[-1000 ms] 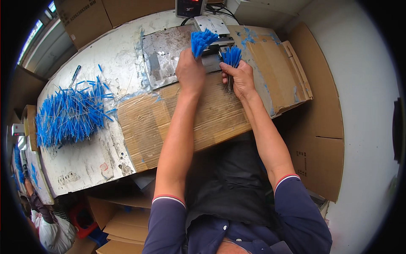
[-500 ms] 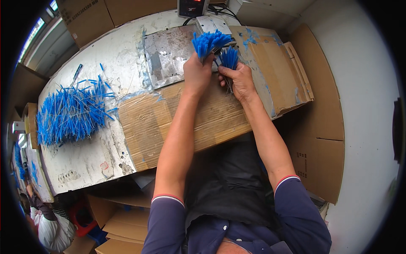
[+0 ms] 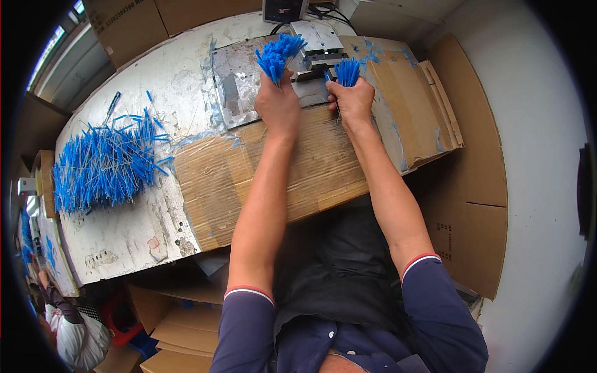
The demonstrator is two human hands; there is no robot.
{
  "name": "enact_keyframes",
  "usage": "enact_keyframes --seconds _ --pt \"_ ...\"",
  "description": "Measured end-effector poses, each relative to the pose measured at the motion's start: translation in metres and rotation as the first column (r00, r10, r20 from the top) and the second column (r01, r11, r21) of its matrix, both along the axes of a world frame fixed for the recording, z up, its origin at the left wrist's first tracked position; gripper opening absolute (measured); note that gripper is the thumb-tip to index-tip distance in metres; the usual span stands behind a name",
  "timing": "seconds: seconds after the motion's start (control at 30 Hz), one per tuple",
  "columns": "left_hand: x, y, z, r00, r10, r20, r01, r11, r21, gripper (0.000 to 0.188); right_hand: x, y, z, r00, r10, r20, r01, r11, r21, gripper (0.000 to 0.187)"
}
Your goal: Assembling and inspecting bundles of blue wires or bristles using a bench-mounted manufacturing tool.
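- Markings: back carton (image 3: 127, 28) bears a dark printed line on its side, seen at a slant. Standing cdbd panel (image 3: 476, 149) at R carries small dark print low down, too small to read. Dark elec. box (image 3: 282, 11) at far edge of table (image 3: 124, 242) shows a pale mark on its face; detail unclear.
- Containers: open carton (image 3: 177, 323) under table, flaps splayed, a few blue bits visible in it. White bag (image 3: 81, 342) at lower L, near a co-worker's arm (image 3: 62, 301); contents hidden.
- L hand (image 3: 277, 105): fingers curled tight round L bundle (image 3: 280, 56) of thin wire-like pcs w/ blue ends; blue ends up, fanned out above fist, over metal plate (image 3: 236, 90).
- R hand (image 3: 354, 102): fingers closed round R bundle (image 3: 347, 71), same type, blue ends up, wires showing below grip. Thumb/index at a single blue pc (image 3: 327, 75) beside metal fixture (image 3: 318, 40); cannot tell if pinched or only touching.
- Bundles held apart, L one slightly farther fwd.
- Loose stock: large pile (image 3: 102, 165) of same pcs on table, L side, well apart from both hands. Pen-like tool (image 3: 113, 105) just beyond pile.
- Flat cdbd sheet (image 3: 249, 180) covers near table edge, below forearms.
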State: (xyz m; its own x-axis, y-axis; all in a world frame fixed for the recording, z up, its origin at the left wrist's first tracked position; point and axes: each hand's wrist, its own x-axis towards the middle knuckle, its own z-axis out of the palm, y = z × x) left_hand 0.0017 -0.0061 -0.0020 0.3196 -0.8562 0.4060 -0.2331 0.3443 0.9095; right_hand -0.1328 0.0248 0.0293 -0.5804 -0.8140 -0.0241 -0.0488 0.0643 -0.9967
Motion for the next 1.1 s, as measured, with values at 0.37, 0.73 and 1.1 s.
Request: enact_keyframes --seconds 0.37,0.73,1.1 --pt "-0.003 0.003 0.007 0.971 0.074 0.227 -0.065 0.997 -0.051 0.012 0.001 0.000 0.000 1.000 -0.022 0.008 0.022 1.000 -0.019 0.017" --pt "-0.006 0.001 -0.002 0.914 -0.067 0.401 0.069 0.998 0.008 0.014 -0.018 0.016 -0.006 0.933 0.090 0.350 -0.037 0.987 -0.156 0.013" --pt "-0.004 0.003 0.002 0.894 -0.085 0.440 0.083 0.996 0.024 0.013 -0.016 0.025 0.003 0.920 0.132 0.370 -0.102 0.990 -0.098 0.013"
